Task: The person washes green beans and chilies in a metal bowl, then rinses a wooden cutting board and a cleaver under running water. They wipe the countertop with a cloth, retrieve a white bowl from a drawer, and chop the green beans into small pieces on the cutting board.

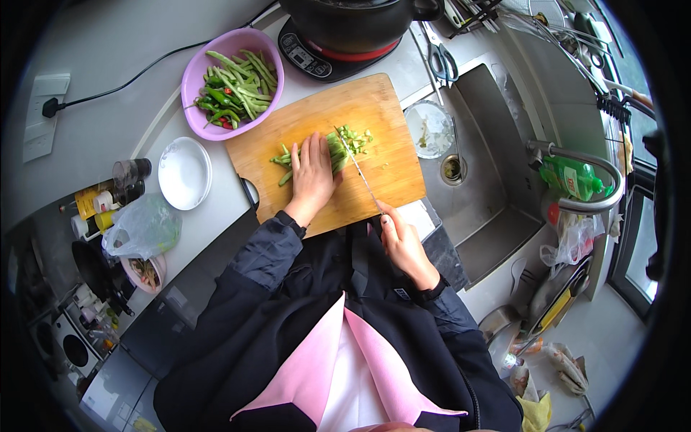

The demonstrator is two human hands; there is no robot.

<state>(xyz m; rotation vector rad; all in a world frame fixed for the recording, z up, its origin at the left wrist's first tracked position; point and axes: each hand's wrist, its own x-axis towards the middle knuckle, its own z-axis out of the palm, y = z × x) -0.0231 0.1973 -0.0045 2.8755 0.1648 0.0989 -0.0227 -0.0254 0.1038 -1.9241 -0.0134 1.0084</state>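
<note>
Flat over a bundle of green beans (337, 153), my left hand (314, 175) presses them against the wooden cutting board (387, 181). Bean ends (284, 162) stick out on the left side of that hand. My right hand (404, 244) grips the handle of a kitchen knife (360, 173), seen nearly edge-on, with its blade at the right end of the bundle. Short chopped bean pieces (357, 139) lie just beyond the blade. A pink plastic basin (190, 89) behind the board holds whole green beans (248, 81) and green and red peppers (221, 100).
A black pot (351, 24) sits on an electric cooktop (305, 58) behind the board. Scissors (441, 56) lie by the steel sink (491, 156), which has a curved faucet (610, 178). White bowls (185, 173) and a plastic bag (143, 227) stand on the left.
</note>
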